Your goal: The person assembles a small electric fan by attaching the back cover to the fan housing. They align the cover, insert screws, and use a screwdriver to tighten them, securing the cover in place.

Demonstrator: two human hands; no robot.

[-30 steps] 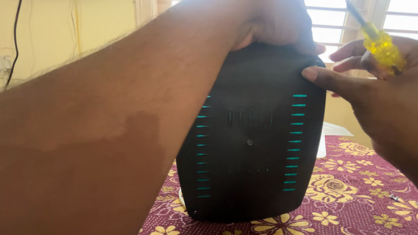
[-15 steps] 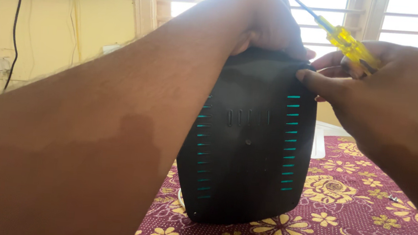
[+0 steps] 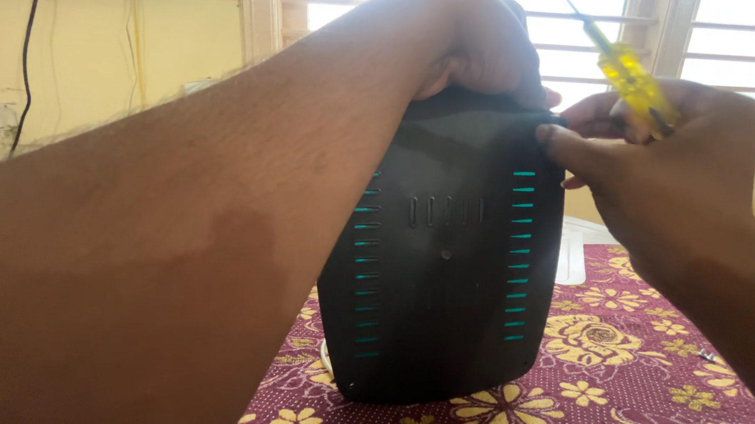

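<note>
One black casing [image 3: 445,271], two hands, left hand [image 3: 476,40], right hand [image 3: 669,163], one yellow screwdriver [image 3: 630,79]

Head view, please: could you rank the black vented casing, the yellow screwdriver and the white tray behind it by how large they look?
1. Black casing, by far the largest.
2. Yellow screwdriver in the right hand.
3. White tray, mostly hidden behind the casing, so its rank against the screwdriver is unsure.

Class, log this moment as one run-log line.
left hand: grips casing top | right hand: holds screwdriver, finger on casing edge | casing: black, upright on tablecloth
</note>
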